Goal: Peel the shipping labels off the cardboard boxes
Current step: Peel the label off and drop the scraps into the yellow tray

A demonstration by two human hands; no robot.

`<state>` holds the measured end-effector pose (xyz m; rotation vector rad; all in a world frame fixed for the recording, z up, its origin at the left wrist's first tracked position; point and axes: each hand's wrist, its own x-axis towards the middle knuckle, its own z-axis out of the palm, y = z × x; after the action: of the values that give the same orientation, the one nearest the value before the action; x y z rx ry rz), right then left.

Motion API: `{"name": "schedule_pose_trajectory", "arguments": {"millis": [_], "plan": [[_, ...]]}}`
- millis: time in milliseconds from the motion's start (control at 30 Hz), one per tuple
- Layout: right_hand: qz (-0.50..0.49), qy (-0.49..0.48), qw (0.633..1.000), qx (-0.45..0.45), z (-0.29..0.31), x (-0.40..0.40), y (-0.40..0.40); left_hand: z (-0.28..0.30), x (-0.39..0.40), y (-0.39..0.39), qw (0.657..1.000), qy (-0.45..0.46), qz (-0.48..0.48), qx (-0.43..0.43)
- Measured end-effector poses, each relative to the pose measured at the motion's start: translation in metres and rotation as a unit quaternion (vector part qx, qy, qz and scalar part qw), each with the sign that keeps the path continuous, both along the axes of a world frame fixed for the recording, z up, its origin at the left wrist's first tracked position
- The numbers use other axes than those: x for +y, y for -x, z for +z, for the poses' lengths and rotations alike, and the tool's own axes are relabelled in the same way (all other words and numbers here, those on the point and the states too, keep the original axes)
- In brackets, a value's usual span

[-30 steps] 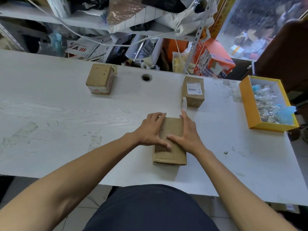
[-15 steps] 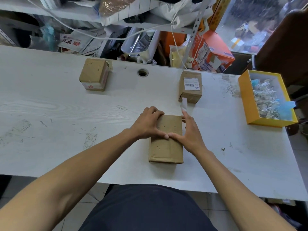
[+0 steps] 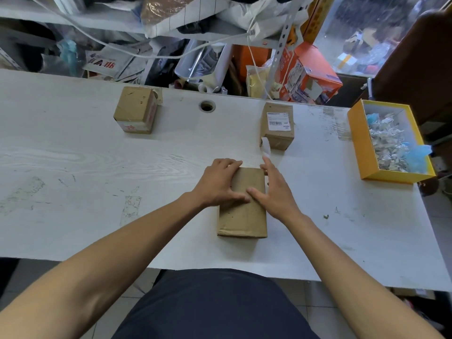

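Note:
A plain brown cardboard box [image 3: 242,216] lies flat on the white table [image 3: 73,167] in front of me, with no label on its visible top. My left hand [image 3: 220,182] rests on its far left part, fingers curled over the far edge. My right hand [image 3: 271,192] lies along its right side with straight fingers and the thumb on top. A curled white label strip [image 3: 265,145] stands up at my right fingertips. Further back, a second box [image 3: 278,140] carries a white barcode label [image 3: 278,121]. A third box [image 3: 135,106] at the back left shows a white and red label [image 3: 130,126] on its near side.
A yellow open box [image 3: 359,143] full of crumpled white and blue scraps stands at the right. A cable hole [image 3: 207,105] is in the table near the back edge. Cluttered shelves with bags, cables and an orange carton stand behind the table.
Both hands have stayed on the near box, which has shifted slightly to the left. My left fingers have curled further over its far edge.

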<state>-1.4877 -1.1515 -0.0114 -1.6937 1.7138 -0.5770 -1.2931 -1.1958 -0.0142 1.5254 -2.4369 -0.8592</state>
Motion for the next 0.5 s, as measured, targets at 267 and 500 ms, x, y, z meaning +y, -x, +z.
{"name": "schedule_pose_trajectory", "arguments": {"millis": [267,500], "plan": [[0.108,-0.020,0.994,-0.001,-0.002,0.046,0.007,-0.004,0.037,-0.012,0.994,0.003,-0.090,-0.060],[0.040,0.004,0.999,0.007,-0.003,0.023,0.008,0.010,0.008,-0.003,1.000,-0.011,-0.026,-0.002]]}}
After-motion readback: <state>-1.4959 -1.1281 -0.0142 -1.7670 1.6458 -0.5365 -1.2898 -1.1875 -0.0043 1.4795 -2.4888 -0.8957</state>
